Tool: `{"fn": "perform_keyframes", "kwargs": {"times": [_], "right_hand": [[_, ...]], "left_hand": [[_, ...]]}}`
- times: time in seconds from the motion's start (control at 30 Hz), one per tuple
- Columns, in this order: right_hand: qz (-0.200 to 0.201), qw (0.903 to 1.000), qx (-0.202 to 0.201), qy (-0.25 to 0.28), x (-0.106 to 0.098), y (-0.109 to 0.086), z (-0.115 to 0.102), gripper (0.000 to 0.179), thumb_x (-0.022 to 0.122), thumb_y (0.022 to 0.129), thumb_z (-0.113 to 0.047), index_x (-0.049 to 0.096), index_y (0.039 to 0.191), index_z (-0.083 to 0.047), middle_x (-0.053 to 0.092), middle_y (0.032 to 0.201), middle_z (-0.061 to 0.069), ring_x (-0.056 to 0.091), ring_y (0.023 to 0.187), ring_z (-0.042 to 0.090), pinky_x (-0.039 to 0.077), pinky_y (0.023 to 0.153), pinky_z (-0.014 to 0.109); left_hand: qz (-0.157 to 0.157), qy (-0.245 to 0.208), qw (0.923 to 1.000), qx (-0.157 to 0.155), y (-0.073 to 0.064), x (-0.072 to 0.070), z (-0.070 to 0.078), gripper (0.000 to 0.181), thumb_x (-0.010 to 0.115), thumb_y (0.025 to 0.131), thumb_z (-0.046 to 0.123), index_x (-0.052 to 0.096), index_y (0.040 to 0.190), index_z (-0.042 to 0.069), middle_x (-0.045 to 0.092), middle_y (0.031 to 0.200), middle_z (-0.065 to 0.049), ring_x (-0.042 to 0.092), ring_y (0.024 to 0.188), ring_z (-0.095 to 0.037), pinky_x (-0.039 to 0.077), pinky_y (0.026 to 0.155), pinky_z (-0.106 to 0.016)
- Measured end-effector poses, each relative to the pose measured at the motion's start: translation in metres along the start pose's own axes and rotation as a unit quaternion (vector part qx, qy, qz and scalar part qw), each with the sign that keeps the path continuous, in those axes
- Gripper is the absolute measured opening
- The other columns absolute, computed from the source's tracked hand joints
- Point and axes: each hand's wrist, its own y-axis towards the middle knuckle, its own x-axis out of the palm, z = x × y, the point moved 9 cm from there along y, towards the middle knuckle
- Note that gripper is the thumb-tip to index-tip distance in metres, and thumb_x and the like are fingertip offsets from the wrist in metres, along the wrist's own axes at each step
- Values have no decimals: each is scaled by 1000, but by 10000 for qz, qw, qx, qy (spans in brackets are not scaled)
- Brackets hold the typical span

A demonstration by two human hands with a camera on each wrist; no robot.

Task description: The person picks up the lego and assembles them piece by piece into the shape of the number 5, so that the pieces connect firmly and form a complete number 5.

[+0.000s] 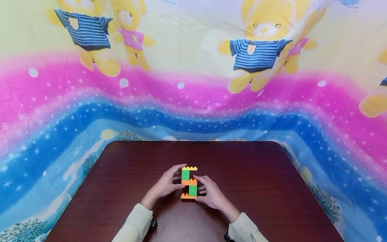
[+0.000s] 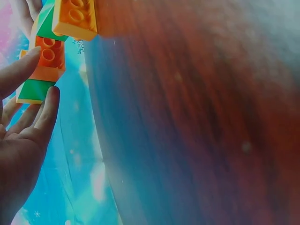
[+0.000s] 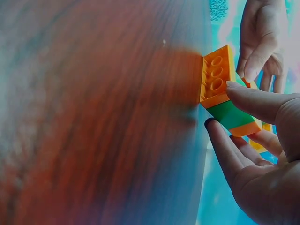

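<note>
Toy building bricks joined into an S-shaped stack [image 1: 189, 182] stand between my hands, over the middle of the table. From the top come a yellow brick [image 1: 189, 168], a green brick [image 1: 185, 174] at the left, an orange brick, another green brick [image 1: 192, 190] at the right and a lowest orange brick [image 1: 188, 196]. My left hand [image 1: 165, 183] holds the upper left side, thumb at the middle orange brick. With thumb low and fingers higher, my right hand [image 1: 212, 194] grips the lower right side. In the right wrist view, the right thumb touches the lowest orange brick [image 3: 218, 75].
A dark reddish-brown table [image 1: 248, 168] with rounded far corners lies under the hands. Behind it and down both sides hangs a cloth [image 1: 181, 97] printed with bears and snowflakes. Pale sleeves [image 1: 134, 223] cover both forearms.
</note>
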Motion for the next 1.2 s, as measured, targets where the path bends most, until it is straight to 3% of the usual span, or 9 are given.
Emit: {"fn": "perform_keyframes", "kwargs": {"times": [0.33, 0.67, 1.2], "right_hand": [[-59, 9998, 155, -130, 0, -1, 5, 84, 85, 85, -9, 43, 158, -16, 54, 145, 12, 70, 110, 26, 61, 89, 37], [-110, 9998, 140, -111, -1, -1, 6, 84, 83, 89, -11, 40, 160, -17, 51, 152, 16, 69, 114, 27, 61, 90, 38], [-256, 9994, 208, -57, -1, 4, 10, 79, 80, 92, -15, 40, 160, -14, 50, 154, 14, 67, 117, 27, 60, 92, 39]], "left_hand": [[-11, 199, 9998, -90, 4, 1, -7, 80, 78, 93, 10, 37, 161, 21, 41, 162, -12, 58, 135, -37, 53, 105, -49], [-122, 291, 9993, -209, 7, 2, -13, 79, 76, 95, 15, 33, 162, 24, 42, 161, -13, 57, 135, -35, 51, 107, -51], [-265, 367, 9980, -430, 10, 2, -20, 77, 73, 98, 20, 31, 163, 13, 41, 162, -15, 54, 139, -36, 47, 111, -54]]}}
